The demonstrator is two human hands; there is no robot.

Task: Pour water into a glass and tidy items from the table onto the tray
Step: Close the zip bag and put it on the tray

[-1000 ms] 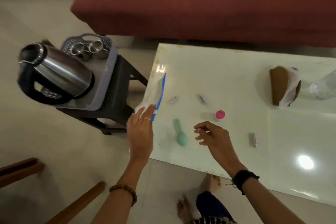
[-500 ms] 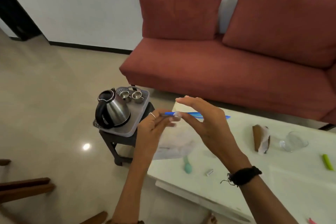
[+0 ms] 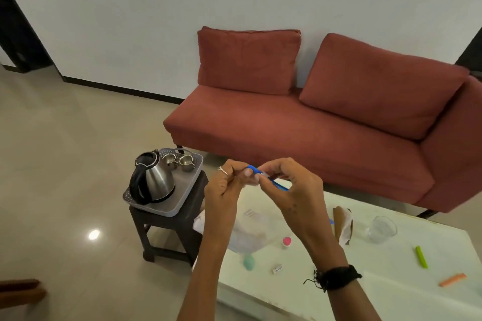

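Both hands are raised over the white table's (image 3: 391, 292) left end, holding a clear plastic pouch (image 3: 250, 232) by its blue top strip. My left hand (image 3: 224, 190) pinches the strip's left end and my right hand (image 3: 292, 190) pinches it just to the right; the pouch hangs below them. A steel kettle (image 3: 152, 180) stands on the grey tray (image 3: 182, 195) on a dark stool at the left, with two small steel cups (image 3: 178, 160) behind it. An empty clear glass (image 3: 382, 229) stands on the table at the right.
On the table lie a teal spoon (image 3: 248, 262), a pink-topped cap (image 3: 287, 241), a small white piece (image 3: 277, 268), a brown wrapped packet (image 3: 343, 224), a green clip (image 3: 421, 257) and an orange clip (image 3: 452, 279). A red sofa (image 3: 313, 122) stands behind. A wooden chair edge (image 3: 20, 292) shows lower left.
My left hand lifted the pouch off the table's left edge, and my right hand joined it on the blue strip. The head tilted up, bringing the sofa and wall into view.
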